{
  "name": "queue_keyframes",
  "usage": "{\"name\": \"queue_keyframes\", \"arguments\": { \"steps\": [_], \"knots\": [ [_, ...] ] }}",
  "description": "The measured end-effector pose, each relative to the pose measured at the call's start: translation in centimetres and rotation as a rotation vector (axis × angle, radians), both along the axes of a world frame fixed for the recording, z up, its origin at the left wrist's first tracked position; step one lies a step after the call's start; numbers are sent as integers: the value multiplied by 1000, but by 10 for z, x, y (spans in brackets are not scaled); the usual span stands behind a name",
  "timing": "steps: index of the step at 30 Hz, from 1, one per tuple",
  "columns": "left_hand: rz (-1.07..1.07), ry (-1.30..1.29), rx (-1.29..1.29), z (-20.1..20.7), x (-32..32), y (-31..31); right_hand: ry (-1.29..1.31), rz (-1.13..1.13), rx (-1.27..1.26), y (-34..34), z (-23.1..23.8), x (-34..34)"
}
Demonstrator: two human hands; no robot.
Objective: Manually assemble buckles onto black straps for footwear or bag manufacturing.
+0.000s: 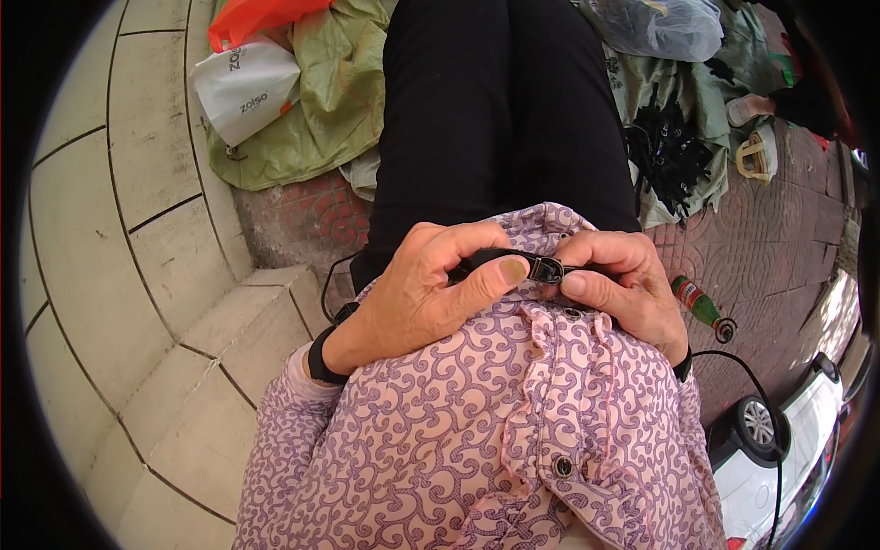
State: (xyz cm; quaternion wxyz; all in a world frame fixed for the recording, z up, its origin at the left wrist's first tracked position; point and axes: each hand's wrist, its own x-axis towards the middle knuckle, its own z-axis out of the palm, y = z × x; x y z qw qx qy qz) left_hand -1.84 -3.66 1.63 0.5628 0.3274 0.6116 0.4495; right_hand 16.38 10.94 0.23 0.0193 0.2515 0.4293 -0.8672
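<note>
A thin black strap with a small dark buckle [546,269] is stretched between my hands, just above the lap of my patterned blouse. My left hand [431,298] is closed, pinching the strap left of the buckle between thumb and bent index finger. From the other side my right hand [628,284] grips the strap close to the buckle, its thumb pressed against a finger. The other fingers of both hands curl under and are partly hidden. Beyond my right knee lies a heap of black straps [669,151] on a grey-green sheet [674,206].
A pale tiled ledge [119,275] runs along my left. Ahead on that side, a green sheet [339,110] bears a white bag [247,87] and a red bag [266,14]. At right are a clear plastic bag [660,27], a green bottle [698,302], a white car [779,458] and another person's foot [750,110].
</note>
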Motion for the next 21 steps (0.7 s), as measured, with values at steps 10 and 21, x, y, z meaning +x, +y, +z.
{"name": "queue_keyframes", "arguments": {
  "steps": [10,21],
  "knots": [
    [62,-182,59,-2,6,-4,-49,-49,-114,-8,3,3],
    [-62,-1,99,2,4,9,-144,10,-83,3,13,6]
  ]
}}
